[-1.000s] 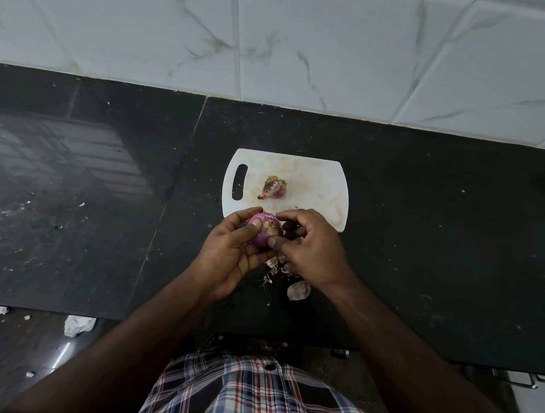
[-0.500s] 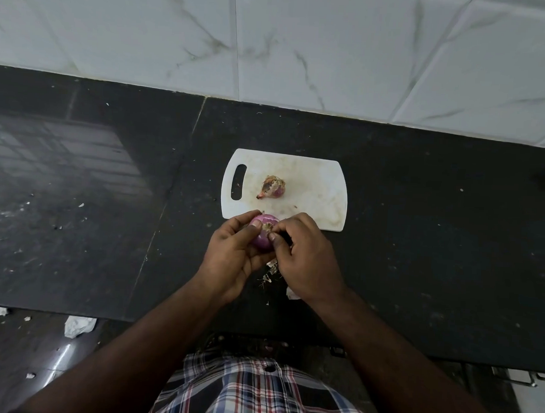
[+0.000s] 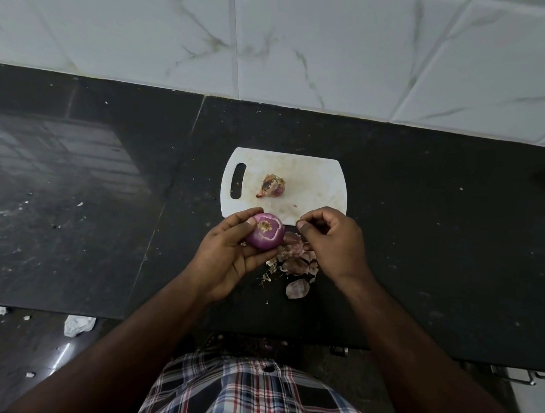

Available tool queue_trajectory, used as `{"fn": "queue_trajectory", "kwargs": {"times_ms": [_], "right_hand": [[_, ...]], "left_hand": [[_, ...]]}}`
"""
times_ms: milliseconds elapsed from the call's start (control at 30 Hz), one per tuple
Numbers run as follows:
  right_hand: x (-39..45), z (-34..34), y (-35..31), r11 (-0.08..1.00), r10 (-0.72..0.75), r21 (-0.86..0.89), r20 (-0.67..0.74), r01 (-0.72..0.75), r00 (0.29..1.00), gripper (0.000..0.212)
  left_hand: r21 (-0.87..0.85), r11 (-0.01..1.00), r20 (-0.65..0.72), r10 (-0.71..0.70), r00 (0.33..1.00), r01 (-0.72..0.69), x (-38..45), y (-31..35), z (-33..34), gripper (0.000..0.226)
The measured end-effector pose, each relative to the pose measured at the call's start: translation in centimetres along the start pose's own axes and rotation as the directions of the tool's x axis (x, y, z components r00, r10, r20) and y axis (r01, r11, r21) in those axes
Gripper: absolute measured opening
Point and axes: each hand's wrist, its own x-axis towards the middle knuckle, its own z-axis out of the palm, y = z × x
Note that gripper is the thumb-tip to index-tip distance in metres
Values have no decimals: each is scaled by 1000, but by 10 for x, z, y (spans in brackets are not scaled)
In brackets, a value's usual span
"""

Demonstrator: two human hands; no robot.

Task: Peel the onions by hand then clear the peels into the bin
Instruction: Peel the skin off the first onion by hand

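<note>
The black stone tabletop (image 3: pixel 419 244) runs along a white marbled tile wall, with a seam down its left part and pale specks scattered over it. A white plastic cutting board (image 3: pixel 313 177) with a handle slot lies flat on it. Just in front of the board, a loose heap of purple onion peels (image 3: pixel 297 263) rests directly on the stone.

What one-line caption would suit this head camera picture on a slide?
Left hand holds a mostly peeled purple onion over the black counter; a papery unpeeled onion waits on the white plastic cutting board.
</note>
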Motion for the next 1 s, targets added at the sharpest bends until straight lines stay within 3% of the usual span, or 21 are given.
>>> {"fn": "queue_trajectory", "kwargs": {"times_ms": [133, 200, 300, 433, 567, 800, 933, 1000], "right_hand": [[-2, -6, -5, 998, -2, -57, 115, 9, 993, 26], [-4, -5, -9, 998, 26, 55, 201, -38, 979, 32], [-8, 2, -14, 950, 126, 222, 370, -220, 920, 42], [-13, 10, -13, 976, -8, 214, 236, -44, 972, 43], [-18, 15, -10, 965, -22, 260, 143, -16, 990, 43], [-17, 14, -21, 975, -43, 221, 220, -7, 975, 43], [-9, 8, -22, 938, 33, 329, 225, -108, 974, 9], [-5, 6, -23, 932, 55, 340, 215, -127, 975, 9]], "left_hand": [[23, 1000, 66, -1, 998, -1, 1, 1, -3, 47], [63, 998, 102, 6, 995, -13, 1, 1, -4, 56], [96, 995, 149, 24, 989, -39, 2, 1, -4, 60], [160, 985, 196, 39, 980, -71, 4, 4, -8, 58], [93, 995, 178, 12, 984, -29, 5, 8, -10, 53], [161, 979, 187, 93, 978, -124, 5, 5, -9, 57], [190, 966, 244, 128, 961, -176, 5, 5, -11, 60], [218, 953, 261, 151, 953, -211, 5, 4, -8, 57]]}}
